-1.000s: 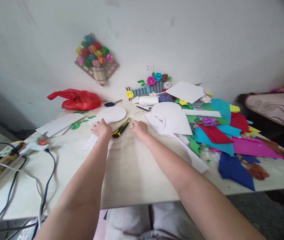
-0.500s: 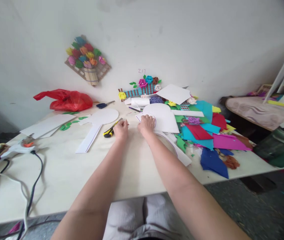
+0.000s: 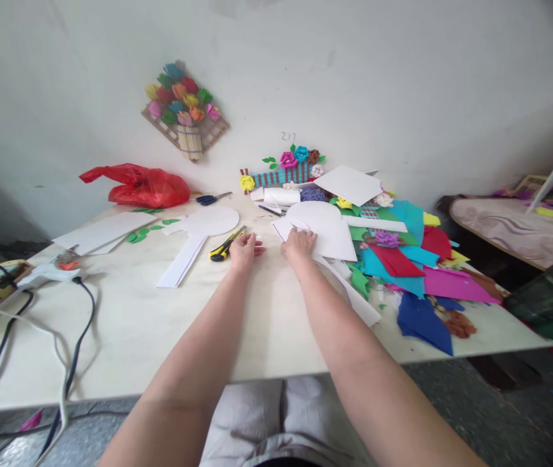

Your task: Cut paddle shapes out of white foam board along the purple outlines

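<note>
My left hand rests on the table with its fingers apart and nothing visible in them. Just left of it lies a yellow and black utility knife. Over the edge of a small white board piece with a purple line, my right hand has its fingers curled on it; the fingertips are partly hidden. Behind that hand is a larger white board with a rounded top. To the left lies a white cutout with a round head and a long strip.
Coloured sheets and paper flowers crowd the table's right side. A red plastic bag, dark scissors and green paper leaves lie at the back left. Cables with a power strip run along the left edge.
My left hand has loosened, its fingers now spread beside the knife. My right hand stays at the small white piece. The whole view has shifted slightly.
</note>
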